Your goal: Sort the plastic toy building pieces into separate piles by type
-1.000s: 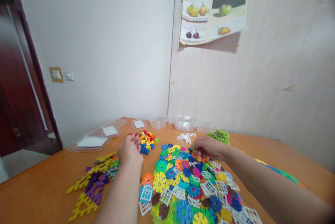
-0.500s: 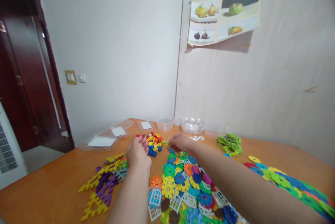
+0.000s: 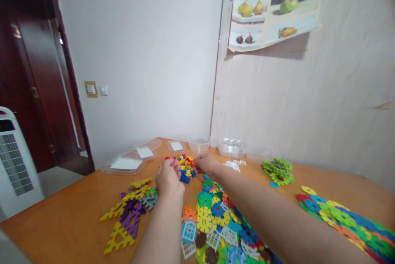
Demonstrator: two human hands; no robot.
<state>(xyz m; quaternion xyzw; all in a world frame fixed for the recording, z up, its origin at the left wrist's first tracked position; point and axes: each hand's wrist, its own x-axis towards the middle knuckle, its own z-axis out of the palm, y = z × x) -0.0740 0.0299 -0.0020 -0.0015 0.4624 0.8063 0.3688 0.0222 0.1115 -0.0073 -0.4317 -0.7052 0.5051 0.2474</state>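
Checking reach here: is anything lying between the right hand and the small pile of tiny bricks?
Nothing visible does. The right hand is already at the edge of the small brick pile, with the left hand on its other side.

I see an orange-brown desk [image 3: 70, 218] set into the corner of the room. On it, straight ahead, lies a small heap of little bricks [image 3: 184, 164] in red, yellow and blue. Nearer to me spreads a big pile of toothed discs and white window pieces [image 3: 216, 223]. To the left lie yellow and purple zigzag pieces [image 3: 126, 214]. Along the back edge stand clear plastic tubs [image 3: 230, 147], with flat clear lids [image 3: 128, 164] off to the left. A green cluster [image 3: 277, 170] sits to the right, a few white window pieces [image 3: 233, 165] lie beside it, and more coloured discs [image 3: 336, 216] trail along the right edge.
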